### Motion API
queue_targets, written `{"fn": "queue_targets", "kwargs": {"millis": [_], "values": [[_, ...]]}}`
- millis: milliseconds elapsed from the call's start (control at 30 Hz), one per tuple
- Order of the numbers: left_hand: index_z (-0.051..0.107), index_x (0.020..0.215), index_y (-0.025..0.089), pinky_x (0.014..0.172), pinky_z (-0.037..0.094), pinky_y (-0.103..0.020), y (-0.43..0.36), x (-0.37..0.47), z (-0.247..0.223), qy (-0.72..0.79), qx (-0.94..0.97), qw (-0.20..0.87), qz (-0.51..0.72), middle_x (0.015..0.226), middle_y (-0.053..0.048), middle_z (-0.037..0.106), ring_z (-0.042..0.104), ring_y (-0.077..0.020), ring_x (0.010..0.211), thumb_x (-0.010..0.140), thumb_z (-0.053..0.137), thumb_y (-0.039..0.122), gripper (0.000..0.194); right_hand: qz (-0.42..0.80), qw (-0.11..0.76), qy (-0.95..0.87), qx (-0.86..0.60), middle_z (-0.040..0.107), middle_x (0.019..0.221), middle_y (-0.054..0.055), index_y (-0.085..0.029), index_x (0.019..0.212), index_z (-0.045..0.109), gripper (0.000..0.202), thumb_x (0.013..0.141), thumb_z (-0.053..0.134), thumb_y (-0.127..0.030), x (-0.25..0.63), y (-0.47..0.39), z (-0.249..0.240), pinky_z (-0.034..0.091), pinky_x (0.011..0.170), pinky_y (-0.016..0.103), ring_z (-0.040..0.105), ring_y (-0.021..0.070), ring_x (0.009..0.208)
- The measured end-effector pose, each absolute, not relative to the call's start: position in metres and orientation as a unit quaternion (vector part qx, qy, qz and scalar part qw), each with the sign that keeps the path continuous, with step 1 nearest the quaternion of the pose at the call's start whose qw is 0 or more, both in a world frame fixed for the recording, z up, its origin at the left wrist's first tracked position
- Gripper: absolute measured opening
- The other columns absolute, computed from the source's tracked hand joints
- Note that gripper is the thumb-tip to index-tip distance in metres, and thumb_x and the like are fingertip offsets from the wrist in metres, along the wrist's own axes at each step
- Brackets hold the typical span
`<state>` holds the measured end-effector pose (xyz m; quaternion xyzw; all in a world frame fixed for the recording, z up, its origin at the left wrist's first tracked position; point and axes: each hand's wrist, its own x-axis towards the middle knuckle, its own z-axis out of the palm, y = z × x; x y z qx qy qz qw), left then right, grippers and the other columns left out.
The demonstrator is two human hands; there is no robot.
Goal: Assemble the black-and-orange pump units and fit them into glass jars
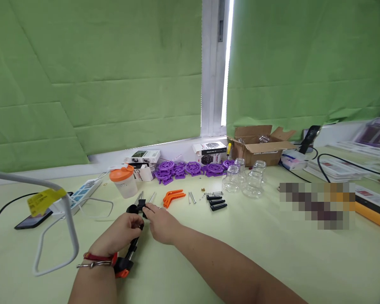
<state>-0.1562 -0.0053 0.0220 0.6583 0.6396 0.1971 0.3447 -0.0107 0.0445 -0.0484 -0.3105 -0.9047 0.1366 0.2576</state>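
A black-and-orange rod assembly [133, 245] with bare metal showing along part of it slants up from the table's near side. My left hand [122, 234] is closed round its middle, thumb and fingers pinched together. At the black upper end, my right hand [164, 223] grips the piece with its fingertips, partly hiding it. Just beyond lie thin metal rods [152, 197], orange angled levers [173, 196] and a pair of metal pins [192, 197]. Several black tubular handles [216, 203] rest to the right, beside a row of springs [214, 194].
Purple plastic wheels [193, 168] lie along the back, near small printed boxes [210, 147]. Clear bottles [253, 183] stand before an open cardboard box [259, 152]. At left are an orange-lidded cup [124, 181], a power strip [82, 195], a phone [34, 218] and a white bent frame [71, 228].
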Motion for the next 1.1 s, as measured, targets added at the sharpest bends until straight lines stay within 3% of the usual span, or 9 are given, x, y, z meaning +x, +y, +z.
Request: {"fn": "queue_targets", "kwargs": {"millis": [233,467,600,700,800,933,1100], "values": [[0.06,0.08,0.017,0.049,0.034,-0.022,-0.009,-0.152,0.029,0.587,0.623,0.451,0.253,0.063,0.003,0.053,0.043,-0.0092,0.049,0.063,0.057,0.028,0.02,0.199,0.317,-0.871,-0.319,0.039,0.139,0.013,-0.012,0.131,0.039,0.055,0.076,0.045,-0.01,-0.002,0.049,-0.047,0.034,0.103,0.036,0.037,0.0215,0.127],[0.062,0.078,0.017,0.051,0.034,-0.022,-0.006,-0.155,0.027,0.526,0.594,0.492,0.36,0.064,0.003,0.054,0.042,-0.0074,0.05,0.069,0.062,0.03,0.016,0.266,0.43,-0.797,-0.331,0.049,0.129,0.012,-0.015,0.114,0.053,0.041,0.075,0.045,-0.005,0.004,0.05,-0.041,0.034,0.101,0.037,0.042,0.0187,0.121],[0.061,0.075,0.016,0.05,0.035,-0.022,-0.001,-0.15,0.025,0.508,0.528,0.516,0.444,0.063,0.003,0.055,0.045,-0.0075,0.05,0.067,0.067,0.031,0.018,0.471,0.487,-0.634,-0.373,0.062,0.098,0.01,-0.014,0.093,0.059,0.02,0.083,0.044,-0.023,0.015,0.045,-0.03,0.044,0.086,0.035,0.058,0.018,0.093],[0.058,0.072,0.016,0.053,0.039,-0.023,0.004,-0.141,0.023,0.5,0.498,0.522,0.48,0.058,0.002,0.056,0.05,-0.0096,0.052,0.067,0.067,0.034,0.021,0.672,0.472,-0.469,-0.325,0.062,0.079,0.007,-0.013,0.084,0.058,0.033,0.085,0.04,-0.042,0.036,0.033,-0.022,0.047,0.073,0.033,0.061,0.0165,0.074],[0.055,0.067,0.015,0.057,0.043,-0.024,0.009,-0.126,0.017,0.504,0.467,0.517,0.511,0.059,0.0,0.059,0.054,-0.0108,0.055,0.066,0.069,0.035,0.024,0.786,0.405,-0.406,-0.232,0.062,0.074,0.008,-0.011,0.086,0.057,0.051,0.082,0.036,-0.058,0.067,0.016,-0.019,0.046,0.069,0.035,0.062,0.0181,0.067],[0.05,0.063,0.016,0.053,0.041,-0.022,0.011,-0.103,0.009,0.507,0.439,0.525,0.523,0.054,0.001,0.059,0.052,-0.0089,0.05,0.065,0.069,0.035,0.028,0.773,0.374,-0.434,-0.273,0.063,0.069,0.004,-0.014,0.092,0.054,0.038,0.075,0.057,-0.048,0.106,0.001,-0.025,0.043,0.055,0.028,0.058,0.0134,0.053],[0.051,0.076,0.016,0.057,0.044,-0.026,0.005,-0.076,0.008,0.478,0.501,0.549,0.467,0.065,-0.001,0.063,0.059,-0.0124,0.055,0.065,0.069,0.03,0.025,0.681,0.37,-0.513,-0.37,0.053,0.056,-0.004,-0.016,0.092,0.054,0.034,0.08,0.052,-0.047,0.141,0.004,-0.028,0.024,0.04,0.019,0.036,0.0051,0.038]]}}
